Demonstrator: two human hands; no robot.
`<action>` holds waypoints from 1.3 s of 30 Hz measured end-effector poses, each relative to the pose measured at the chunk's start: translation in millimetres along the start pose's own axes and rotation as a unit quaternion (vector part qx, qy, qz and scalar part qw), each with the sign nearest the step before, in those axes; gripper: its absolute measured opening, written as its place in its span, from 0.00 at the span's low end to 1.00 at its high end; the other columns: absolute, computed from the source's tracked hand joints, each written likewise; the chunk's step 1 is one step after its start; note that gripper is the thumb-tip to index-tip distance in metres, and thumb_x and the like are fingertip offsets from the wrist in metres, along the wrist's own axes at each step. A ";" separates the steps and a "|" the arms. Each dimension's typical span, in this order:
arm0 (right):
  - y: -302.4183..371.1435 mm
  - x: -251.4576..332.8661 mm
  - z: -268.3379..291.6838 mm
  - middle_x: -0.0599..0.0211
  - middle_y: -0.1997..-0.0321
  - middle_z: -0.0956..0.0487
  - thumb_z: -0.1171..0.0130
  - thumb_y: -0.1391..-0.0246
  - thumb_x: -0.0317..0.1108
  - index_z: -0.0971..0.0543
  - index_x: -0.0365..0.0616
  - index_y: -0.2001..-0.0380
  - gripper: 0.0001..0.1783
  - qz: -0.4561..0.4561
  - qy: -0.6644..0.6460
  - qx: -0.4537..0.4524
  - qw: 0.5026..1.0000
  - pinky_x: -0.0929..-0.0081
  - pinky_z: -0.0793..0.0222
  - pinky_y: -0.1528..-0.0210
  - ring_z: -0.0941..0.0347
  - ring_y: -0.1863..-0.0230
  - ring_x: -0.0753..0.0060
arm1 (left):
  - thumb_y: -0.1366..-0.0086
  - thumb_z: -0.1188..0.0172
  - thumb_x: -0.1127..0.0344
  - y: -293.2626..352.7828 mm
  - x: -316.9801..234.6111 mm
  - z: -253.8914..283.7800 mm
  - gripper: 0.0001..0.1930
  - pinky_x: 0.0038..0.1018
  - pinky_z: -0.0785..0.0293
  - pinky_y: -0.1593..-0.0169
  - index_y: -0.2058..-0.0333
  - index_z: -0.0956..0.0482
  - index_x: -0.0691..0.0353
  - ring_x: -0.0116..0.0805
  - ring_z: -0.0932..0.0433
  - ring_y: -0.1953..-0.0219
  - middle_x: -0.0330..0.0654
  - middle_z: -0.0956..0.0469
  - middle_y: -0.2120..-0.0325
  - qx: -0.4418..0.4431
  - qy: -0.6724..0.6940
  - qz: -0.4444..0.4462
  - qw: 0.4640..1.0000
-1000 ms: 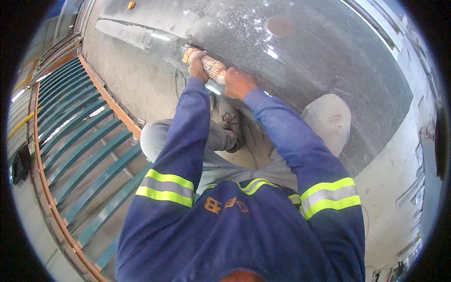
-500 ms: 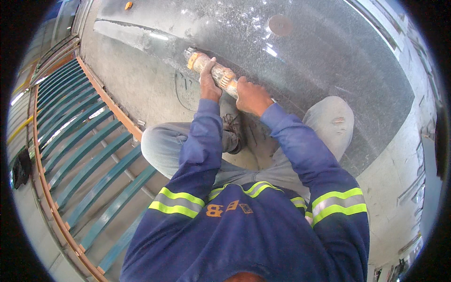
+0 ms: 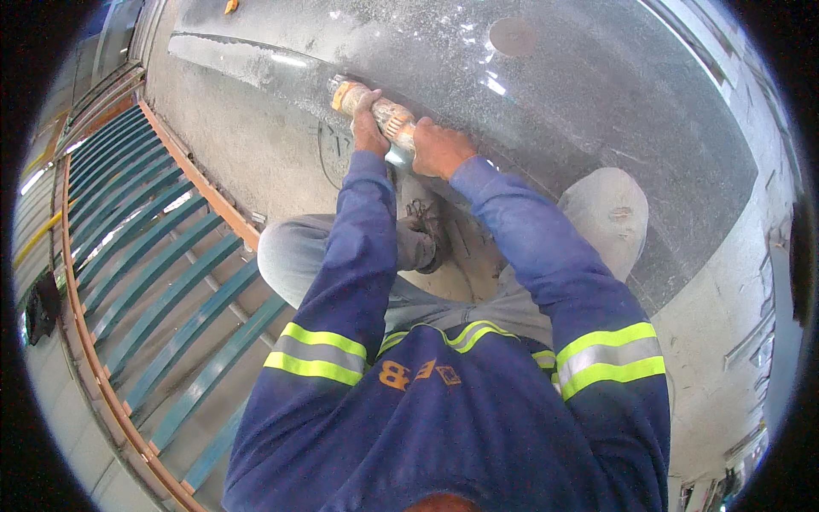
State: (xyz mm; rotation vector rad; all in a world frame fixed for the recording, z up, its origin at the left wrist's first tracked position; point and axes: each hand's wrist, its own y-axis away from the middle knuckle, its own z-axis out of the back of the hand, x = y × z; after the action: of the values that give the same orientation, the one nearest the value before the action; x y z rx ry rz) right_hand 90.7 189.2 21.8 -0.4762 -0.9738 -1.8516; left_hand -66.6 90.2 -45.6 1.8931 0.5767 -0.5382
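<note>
Both hands hold a long, dusty orange power grinder (image 3: 395, 118) at the near edge of a dark, dust-covered glass sheet (image 3: 614, 128). My left hand (image 3: 367, 132) is closed round its front part, just behind the orange collar. Around the rear of the body wraps my right hand (image 3: 442, 149). The metal head (image 3: 336, 83) points to the far left and lies along the sheet's edge; its exact contact is too small to make out. White dust coats the sheet near the head.
At the left stands a slatted rack (image 3: 153, 290) with teal bars and orange-brown rails. A round brownish disc (image 3: 513, 37) lies on the glass. Far left is a small orange object (image 3: 230, 7). My bent knee (image 3: 607, 213) rests beside the sheet's edge.
Both hands and the grinder have shifted to the left and slightly away from me along the sheet's edge. My grip looks the same.
</note>
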 end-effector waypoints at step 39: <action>25.3 0.2 15.7 0.40 0.61 0.18 0.35 0.56 0.33 0.31 0.31 0.57 0.25 -0.035 0.019 0.035 0.999 0.51 0.23 0.55 0.19 0.57 0.43 | 0.40 0.40 0.61 29.1 13.9 -17.7 0.12 0.44 0.20 0.62 0.63 0.29 0.60 0.44 0.20 0.71 0.44 0.24 0.73 -0.040 0.003 -0.050 0.998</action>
State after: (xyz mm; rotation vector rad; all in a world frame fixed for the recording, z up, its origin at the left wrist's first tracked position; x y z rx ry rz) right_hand 111.5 195.8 42.0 -0.3668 -1.0376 -1.8758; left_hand -36.1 98.6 -26.9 1.7984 0.6889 -0.5658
